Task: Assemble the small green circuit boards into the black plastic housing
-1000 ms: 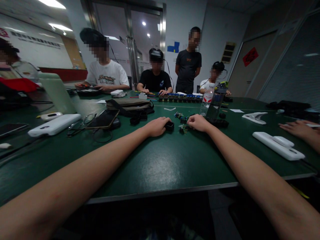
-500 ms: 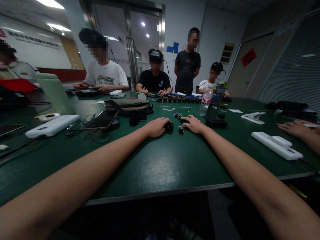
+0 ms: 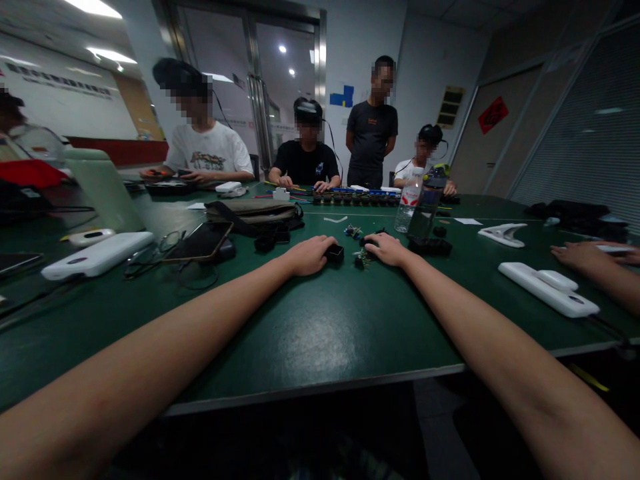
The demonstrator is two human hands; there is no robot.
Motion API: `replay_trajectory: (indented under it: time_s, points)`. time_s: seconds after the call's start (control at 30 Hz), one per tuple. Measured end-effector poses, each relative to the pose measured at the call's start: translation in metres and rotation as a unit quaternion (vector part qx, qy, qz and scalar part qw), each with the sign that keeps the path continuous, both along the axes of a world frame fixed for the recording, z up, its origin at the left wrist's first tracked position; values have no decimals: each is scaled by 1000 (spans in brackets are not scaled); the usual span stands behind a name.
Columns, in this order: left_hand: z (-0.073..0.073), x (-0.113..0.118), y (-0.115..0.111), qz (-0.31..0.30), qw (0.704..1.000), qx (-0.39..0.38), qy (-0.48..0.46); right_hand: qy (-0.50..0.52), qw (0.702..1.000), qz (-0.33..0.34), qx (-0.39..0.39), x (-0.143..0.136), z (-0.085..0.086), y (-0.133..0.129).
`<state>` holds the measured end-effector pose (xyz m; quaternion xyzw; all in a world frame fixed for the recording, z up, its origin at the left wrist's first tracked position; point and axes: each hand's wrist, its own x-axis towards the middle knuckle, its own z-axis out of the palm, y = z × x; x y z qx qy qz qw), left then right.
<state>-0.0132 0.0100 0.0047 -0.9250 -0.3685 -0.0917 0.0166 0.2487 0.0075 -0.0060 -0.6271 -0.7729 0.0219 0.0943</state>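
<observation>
My left hand (image 3: pixel 312 256) rests on the green table (image 3: pixel 320 320), its fingers closed around a small black box (image 3: pixel 336 253) whose top side is open. Across a narrow gap, my right hand (image 3: pixel 389 249) has its fingers bent over a small black part (image 3: pixel 371 241), mostly covered by them. Between the hands lies a little circuit board (image 3: pixel 361 259) with components on it. A second small board (image 3: pixel 353 231), with bluish bits, sits just beyond, close to my right fingertips.
Black boxes (image 3: pixel 271 240), a bag (image 3: pixel 255 215), a phone (image 3: pixel 200 241) and a white power bank (image 3: pixel 97 256) are on the left. Bottles (image 3: pixel 409 200), a black tray (image 3: pixel 429 247) and another white device (image 3: pixel 547 289) are rightward. A neighbour's hand (image 3: pixel 583 257) is at far right.
The view has turned slightly right. My right hand has shifted a little away from the boards, showing more of the dark part by its fingers. My left hand keeps hold of the black box.
</observation>
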Motion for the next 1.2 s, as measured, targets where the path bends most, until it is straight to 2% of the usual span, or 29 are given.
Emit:
replay_trajectory:
  time_s: [0.2,0.4,0.93,1.2]
  points:
    - [-1,0,1,-3,1000,-2,-3,-7,998,-60,20,3,-1,-3]
    - [0,0,-1,0,1000,0,0,12,1000,-26,-6,7,-1,-1]
    - [-2,-1,2,-12,1000,7,-11,-14,998,-54,-4,7,2,-4]
    - [-1,0,1,-6,1000,3,-9,0,1000,7,-5,3,1,-1]
